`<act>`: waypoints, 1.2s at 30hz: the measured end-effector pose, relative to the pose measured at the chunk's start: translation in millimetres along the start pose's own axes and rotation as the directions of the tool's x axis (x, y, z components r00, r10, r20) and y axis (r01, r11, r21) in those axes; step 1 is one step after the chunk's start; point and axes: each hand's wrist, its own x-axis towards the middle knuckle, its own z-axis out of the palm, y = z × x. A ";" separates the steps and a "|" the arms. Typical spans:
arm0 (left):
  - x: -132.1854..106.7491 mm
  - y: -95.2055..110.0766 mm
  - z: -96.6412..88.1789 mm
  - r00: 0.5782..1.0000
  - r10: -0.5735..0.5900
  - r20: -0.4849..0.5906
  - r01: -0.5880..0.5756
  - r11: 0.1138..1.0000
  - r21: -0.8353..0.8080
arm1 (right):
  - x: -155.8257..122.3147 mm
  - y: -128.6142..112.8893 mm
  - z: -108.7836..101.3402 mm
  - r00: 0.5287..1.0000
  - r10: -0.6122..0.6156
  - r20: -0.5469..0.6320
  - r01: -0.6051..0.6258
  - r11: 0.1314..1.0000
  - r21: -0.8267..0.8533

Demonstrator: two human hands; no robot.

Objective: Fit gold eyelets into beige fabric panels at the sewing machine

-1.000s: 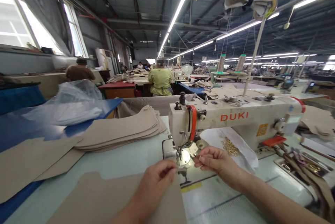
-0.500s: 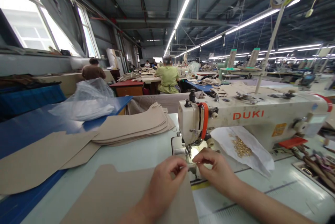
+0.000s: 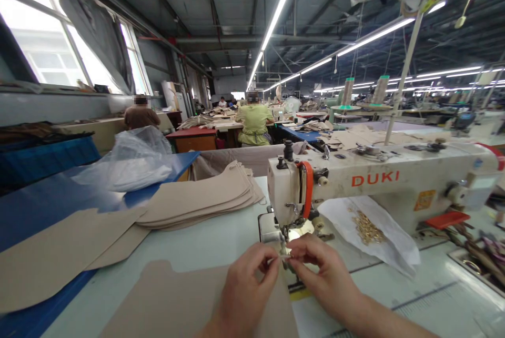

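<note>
My left hand (image 3: 248, 285) is pinched closed above a beige fabric panel (image 3: 173, 296) on the table. Facing it, my right hand (image 3: 315, 269) is also pinched closed. A small pale piece (image 3: 284, 257) spans the gap between my fingertips; it is too small to name. Both hands are just in front of the needle area of a white sewing machine (image 3: 374, 169), whose lamp glows behind my fingers. Right of them, small gold metal parts (image 3: 367, 228) lie on a white sheet (image 3: 394, 246) under the machine arm.
A stack of beige panels (image 3: 197, 196) lies at the left, with more panels (image 3: 59, 254) overlapping a blue surface (image 3: 23, 196). A clear plastic bag (image 3: 140, 153) sits behind them. At right is a tray of odds and ends (image 3: 479, 259). People (image 3: 254, 122) sit farther back.
My hands have come closer together, and the right hand's fingertips now meet the small piece beside the left's. The view has shifted slightly, with the table lower in the picture.
</note>
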 end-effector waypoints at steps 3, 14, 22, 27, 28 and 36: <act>0.7 0.7 0.8 1.000 -0.009 0.003 0.009 1.000 -0.009 | 0.4 -2.3 0.6 1.000 0.008 -0.011 -0.008 1.000 -0.006; 0.5 1.2 3.4 0.947 -0.210 0.242 0.262 0.943 -0.205 | 0.7 -6.8 -0.9 0.999 -0.044 0.003 0.044 0.992 -0.119; 4.5 -0.5 4.4 0.922 -0.313 0.227 0.379 0.852 -0.361 | 0.0 -7.0 0.0 1.000 0.006 -0.006 -0.006 0.998 -0.055; 3.9 0.7 2.7 0.928 -0.321 0.190 0.370 0.853 -0.367 | 0.0 -8.3 -0.3 1.000 0.019 0.000 -0.019 0.999 -0.048; 3.8 1.0 2.7 0.929 -0.321 0.185 0.368 0.855 -0.365 | -0.2 -8.2 -0.2 1.000 0.016 0.000 -0.016 0.998 -0.052; 2.2 0.8 4.9 0.924 -0.328 0.195 0.375 0.875 -0.307 | -1.4 -6.7 -0.5 0.994 -0.109 -0.004 0.108 0.988 -0.106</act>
